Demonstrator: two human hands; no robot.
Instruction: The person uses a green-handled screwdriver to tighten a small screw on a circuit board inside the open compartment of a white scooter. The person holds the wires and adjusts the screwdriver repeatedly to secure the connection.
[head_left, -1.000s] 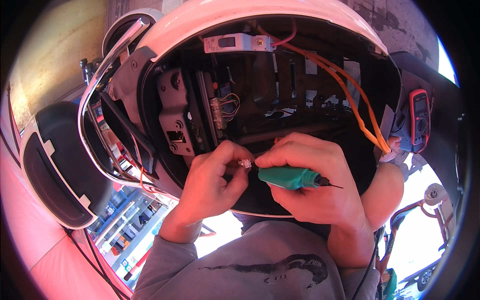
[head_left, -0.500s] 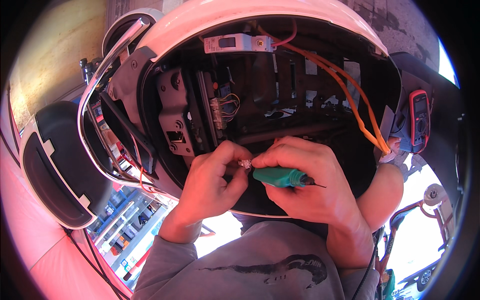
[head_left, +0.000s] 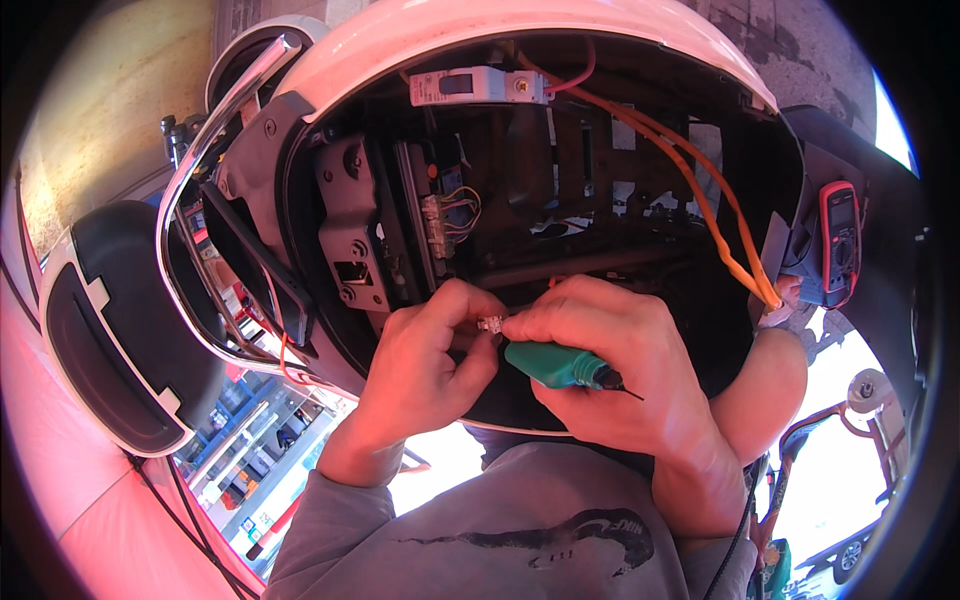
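Observation:
Over the near part of the scooter's uncovered body, my two hands are close together. My left hand [head_left: 425, 365] pinches a small white plug connector [head_left: 491, 325] between thumb and fingertips. My right hand [head_left: 625, 365] is closed, its fingertips touching the connector's right side. In its grip lies a green-handled tool [head_left: 555, 364], with a dark neck and a thin black wire or pin at the end towards my wrist. Whether the tool has a tip at its other end I cannot tell. Any wires behind the connector are hidden by my fingers.
A white circuit breaker [head_left: 478, 86] sits under the far rim. Orange cables [head_left: 700, 180] run across the bay to its right side. A wired connector block [head_left: 437, 225] is beside a metal bracket [head_left: 350, 225]. At right lies a red multimeter [head_left: 840, 240]; the seat [head_left: 140, 320] is at left.
The green-handled tool has tilted slightly in my right hand, its dark end dropping lower and nearer my palm. My left hand and the connector have stayed nearly still.

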